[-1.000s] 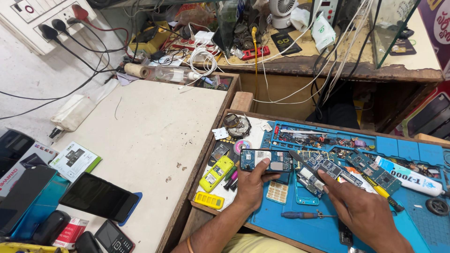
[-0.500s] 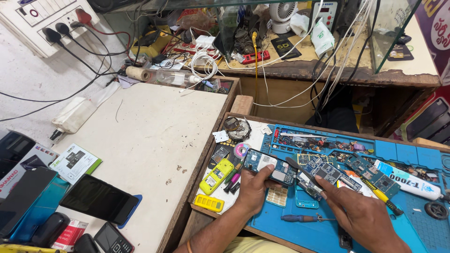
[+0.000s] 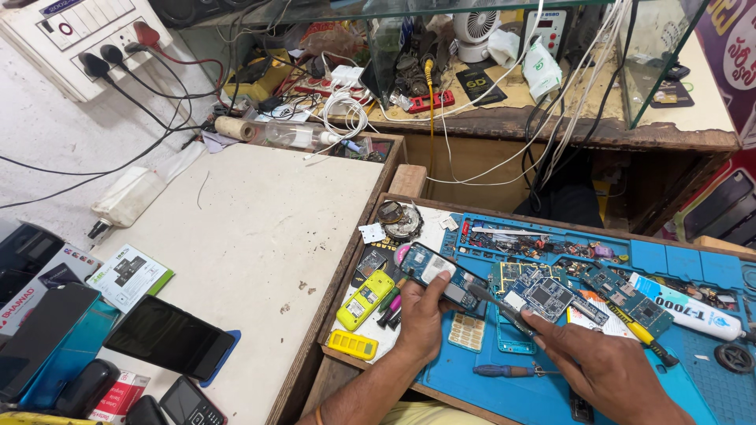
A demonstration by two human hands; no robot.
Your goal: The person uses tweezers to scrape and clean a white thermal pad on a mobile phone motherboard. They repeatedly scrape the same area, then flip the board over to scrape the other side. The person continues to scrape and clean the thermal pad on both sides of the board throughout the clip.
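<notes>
Circuit board [image 3: 439, 277] now raised off blue mat [image 3: 504, 386].

Bright, even daylight throughout, seemingly from above and left; no harsh shadows anywhere. Soft, short shade just under the left hand [image 3: 421, 315] and right hand [image 3: 606, 370], falling on the blue mat [image 3: 693, 378] beneath the fingers. Faint sheen on the dark phone screen [image 3: 169, 338] far left of the fingers, and pale reflections in the glass case [image 3: 654, 71] well above them. Sharp around the fingertips and the circuit board [image 3: 441, 275] held there. Wide-angle bending toward the edges: wall socket panel [image 3: 87, 43] visibly slanted, corners stretched. Slight softness at the bottom rim.
</notes>
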